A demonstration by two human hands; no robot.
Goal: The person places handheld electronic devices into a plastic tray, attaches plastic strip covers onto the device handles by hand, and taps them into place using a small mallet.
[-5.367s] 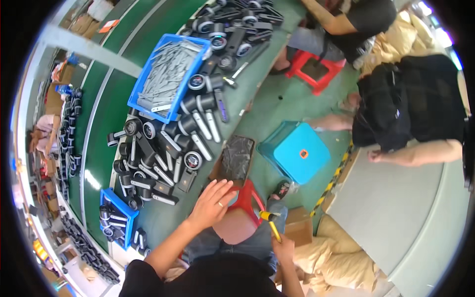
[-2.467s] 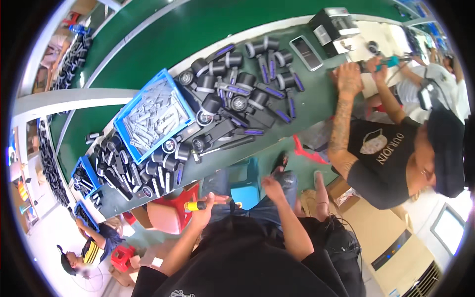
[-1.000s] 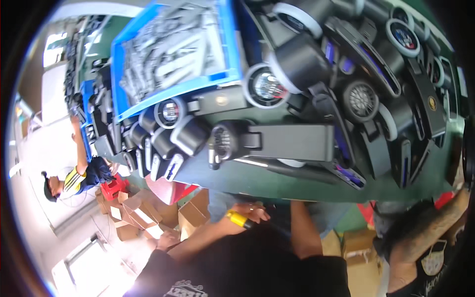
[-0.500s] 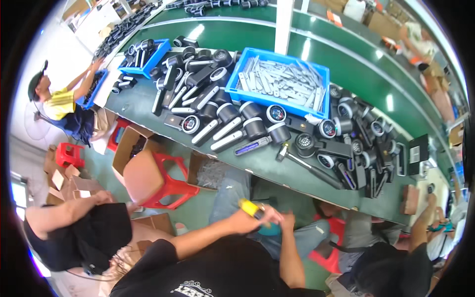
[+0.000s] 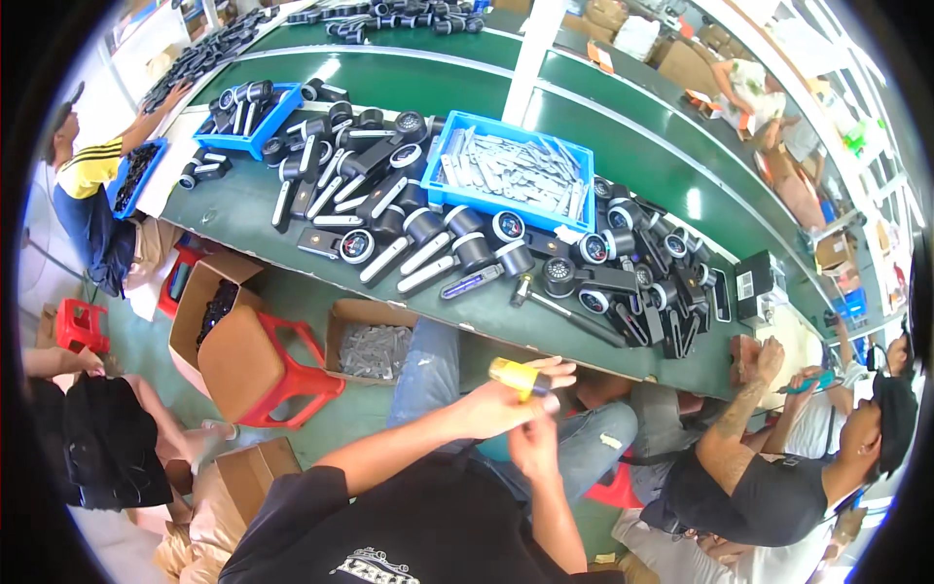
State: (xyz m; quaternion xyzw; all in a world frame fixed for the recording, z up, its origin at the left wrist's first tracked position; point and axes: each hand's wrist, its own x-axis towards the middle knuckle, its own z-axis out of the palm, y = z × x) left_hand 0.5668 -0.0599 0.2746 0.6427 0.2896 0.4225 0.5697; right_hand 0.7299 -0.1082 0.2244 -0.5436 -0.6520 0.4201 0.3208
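My left hand is closed around a short yellow-and-black cylinder-shaped thing above my lap, some of its fingers pointing away to the right. What kind of thing it is I cannot make out. Just below and right of it, my right hand has its fingers curled up close to the left. Anything between those fingers is hidden. A hammer with a dark handle lies near the table's front edge, beyond both hands. Around it lie many black handheld devices with round heads, some with pale grey handle faces.
On the green table stands a blue tray of grey strips; a smaller blue tray holds devices. A red stool and a carton of clear pieces stand below. Co-workers sit on both sides; one hand reaches the right end.
The view has shifted, so the table appears further left. My hands and the yellow-and-black thing have risen a little, closer to the table edge. The co-worker at right now leans up toward the table.
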